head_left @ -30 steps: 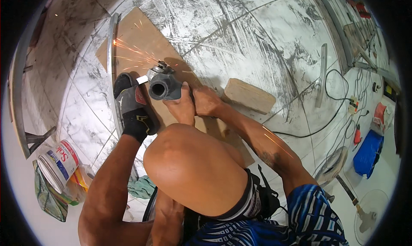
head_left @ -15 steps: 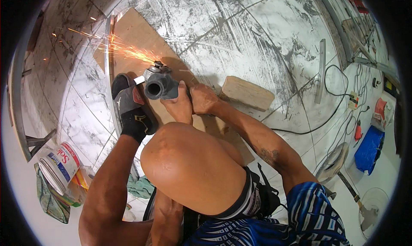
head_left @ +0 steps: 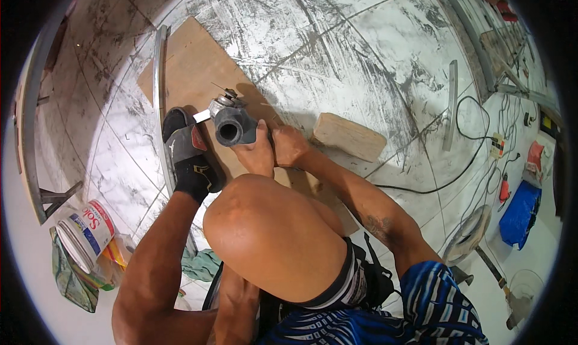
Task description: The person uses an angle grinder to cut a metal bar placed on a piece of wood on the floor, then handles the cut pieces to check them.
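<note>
An angle grinder (head_left: 236,117) with a metal head and a dark, round-mouthed body sits over a brown board in the upper middle. My left hand (head_left: 257,153) is closed around its body, thumb along the side. Just to the right, my right hand (head_left: 289,145) is closed at the rear of the grinder, its fingers mostly hidden. The thin disc stands edge-on near the head, and no sparks come from it. Left of the grinder, a long metal bar (head_left: 159,80) runs along the board, beside my shoed left foot (head_left: 186,143).
The brown board (head_left: 192,56) lies on smeared floor tiles. Right of my hands is a wooden block (head_left: 349,136); a black cable (head_left: 421,191) curves beyond it near a short metal bar (head_left: 450,104). A white bucket (head_left: 87,230) lies at left, a blue package (head_left: 520,215) at right.
The stream of orange sparks from the disc has stopped. The grinder and both hands have shifted slightly right and down in the picture, and the disc appears apart from the bar.
</note>
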A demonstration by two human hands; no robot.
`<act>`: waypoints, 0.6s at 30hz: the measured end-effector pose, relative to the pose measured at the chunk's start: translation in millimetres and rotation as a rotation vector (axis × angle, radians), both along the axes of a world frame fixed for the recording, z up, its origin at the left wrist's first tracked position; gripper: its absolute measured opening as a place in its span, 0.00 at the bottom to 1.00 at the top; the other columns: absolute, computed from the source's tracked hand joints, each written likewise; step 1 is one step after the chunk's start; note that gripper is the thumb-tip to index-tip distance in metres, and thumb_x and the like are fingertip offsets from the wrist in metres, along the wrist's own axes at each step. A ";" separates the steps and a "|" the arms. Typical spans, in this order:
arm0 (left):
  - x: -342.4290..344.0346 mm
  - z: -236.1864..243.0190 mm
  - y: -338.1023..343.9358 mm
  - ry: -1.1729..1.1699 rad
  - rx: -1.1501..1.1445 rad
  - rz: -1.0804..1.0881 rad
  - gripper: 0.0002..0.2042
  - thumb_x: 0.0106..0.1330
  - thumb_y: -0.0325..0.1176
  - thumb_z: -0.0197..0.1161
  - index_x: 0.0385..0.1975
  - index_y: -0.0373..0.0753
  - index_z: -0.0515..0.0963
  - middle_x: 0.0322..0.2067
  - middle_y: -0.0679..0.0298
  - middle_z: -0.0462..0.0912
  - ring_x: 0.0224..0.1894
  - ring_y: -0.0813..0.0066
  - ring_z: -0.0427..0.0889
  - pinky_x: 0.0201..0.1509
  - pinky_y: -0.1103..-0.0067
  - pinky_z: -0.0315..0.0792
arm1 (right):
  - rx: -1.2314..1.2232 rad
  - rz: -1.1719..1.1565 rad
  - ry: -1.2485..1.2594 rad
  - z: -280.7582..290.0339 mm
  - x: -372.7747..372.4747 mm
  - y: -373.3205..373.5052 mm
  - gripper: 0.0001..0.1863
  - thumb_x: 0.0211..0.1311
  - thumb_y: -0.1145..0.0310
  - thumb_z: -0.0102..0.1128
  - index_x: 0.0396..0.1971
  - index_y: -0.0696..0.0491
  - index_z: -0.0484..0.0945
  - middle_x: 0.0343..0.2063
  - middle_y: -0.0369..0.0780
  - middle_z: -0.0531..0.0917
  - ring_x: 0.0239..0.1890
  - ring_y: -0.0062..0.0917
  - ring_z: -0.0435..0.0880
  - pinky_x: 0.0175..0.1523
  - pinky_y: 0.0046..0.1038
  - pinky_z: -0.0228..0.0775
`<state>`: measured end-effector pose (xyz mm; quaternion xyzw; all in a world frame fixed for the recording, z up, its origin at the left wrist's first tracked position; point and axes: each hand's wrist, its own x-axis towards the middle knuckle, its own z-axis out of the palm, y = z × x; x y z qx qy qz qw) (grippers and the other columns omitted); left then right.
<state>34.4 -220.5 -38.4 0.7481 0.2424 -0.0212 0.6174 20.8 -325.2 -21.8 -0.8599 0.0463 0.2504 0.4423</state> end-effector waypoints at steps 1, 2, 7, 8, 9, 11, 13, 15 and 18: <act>-1.2 0.4 -3.5 0.029 0.018 -0.003 0.21 0.61 0.32 0.70 0.48 0.30 0.69 0.42 0.58 0.78 0.43 0.72 0.77 0.48 0.73 0.72 | -0.001 -0.008 -0.015 -6.3 -2.2 -0.6 0.37 0.43 0.58 0.72 0.49 0.65 0.69 0.37 0.59 0.82 0.42 0.55 0.82 0.48 0.48 0.76; -3.0 1.1 -7.1 0.005 -0.036 -0.007 0.20 0.61 0.32 0.70 0.47 0.30 0.70 0.41 0.58 0.79 0.42 0.72 0.77 0.48 0.74 0.72 | -0.002 -0.016 -0.030 -12.5 -4.9 -2.2 0.36 0.43 0.58 0.72 0.49 0.65 0.69 0.36 0.59 0.82 0.41 0.56 0.82 0.47 0.48 0.76; -4.0 2.1 -3.9 -0.013 -0.159 -0.024 0.17 0.61 0.31 0.70 0.43 0.30 0.71 0.37 0.59 0.79 0.38 0.74 0.77 0.43 0.76 0.72 | 0.035 -0.108 -0.083 -7.8 -8.5 -0.2 0.36 0.42 0.57 0.73 0.48 0.64 0.71 0.33 0.60 0.82 0.40 0.56 0.82 0.45 0.48 0.76; -3.2 1.2 -1.6 -0.012 -0.135 -0.017 0.17 0.61 0.31 0.70 0.43 0.30 0.72 0.36 0.60 0.79 0.37 0.74 0.77 0.42 0.76 0.73 | 0.024 -0.114 -0.110 -4.3 -7.4 1.0 0.33 0.43 0.59 0.72 0.46 0.65 0.71 0.32 0.60 0.82 0.39 0.56 0.83 0.44 0.48 0.76; -2.0 0.4 0.6 -0.012 -0.110 -0.008 0.16 0.61 0.31 0.70 0.42 0.31 0.72 0.36 0.60 0.79 0.37 0.74 0.77 0.42 0.76 0.73 | 0.041 -0.108 -0.114 -0.8 -5.3 1.8 0.33 0.43 0.59 0.72 0.46 0.64 0.72 0.31 0.60 0.82 0.39 0.56 0.83 0.44 0.48 0.76; -3.9 -2.3 -2.1 0.000 -0.101 -0.008 0.16 0.61 0.31 0.70 0.42 0.31 0.72 0.35 0.61 0.79 0.36 0.75 0.77 0.41 0.76 0.73 | 0.062 -0.103 -0.103 -1.5 -7.9 -2.2 0.32 0.43 0.59 0.72 0.45 0.64 0.72 0.31 0.61 0.82 0.39 0.56 0.83 0.43 0.49 0.76; -3.5 -0.9 -2.2 0.003 -0.114 -0.017 0.16 0.61 0.31 0.70 0.42 0.31 0.72 0.36 0.61 0.79 0.36 0.75 0.77 0.41 0.76 0.72 | 0.075 -0.104 -0.096 -2.1 -7.9 -3.0 0.30 0.44 0.60 0.70 0.44 0.65 0.73 0.31 0.61 0.82 0.38 0.56 0.83 0.43 0.49 0.76; -2.0 4.1 -5.6 -0.024 -0.091 -0.016 0.16 0.61 0.31 0.70 0.43 0.30 0.72 0.36 0.61 0.79 0.36 0.75 0.77 0.41 0.76 0.73 | 0.055 -0.065 -0.074 -3.7 -6.8 -3.2 0.28 0.45 0.60 0.69 0.43 0.65 0.74 0.30 0.61 0.82 0.38 0.56 0.83 0.43 0.49 0.76; -0.2 10.0 -7.2 -0.036 -0.151 -0.028 0.16 0.61 0.31 0.69 0.43 0.30 0.73 0.36 0.61 0.80 0.36 0.75 0.77 0.41 0.76 0.73 | 0.014 -0.029 -0.041 -10.5 -6.7 -2.5 0.25 0.46 0.61 0.67 0.40 0.65 0.75 0.31 0.61 0.82 0.38 0.56 0.82 0.44 0.49 0.75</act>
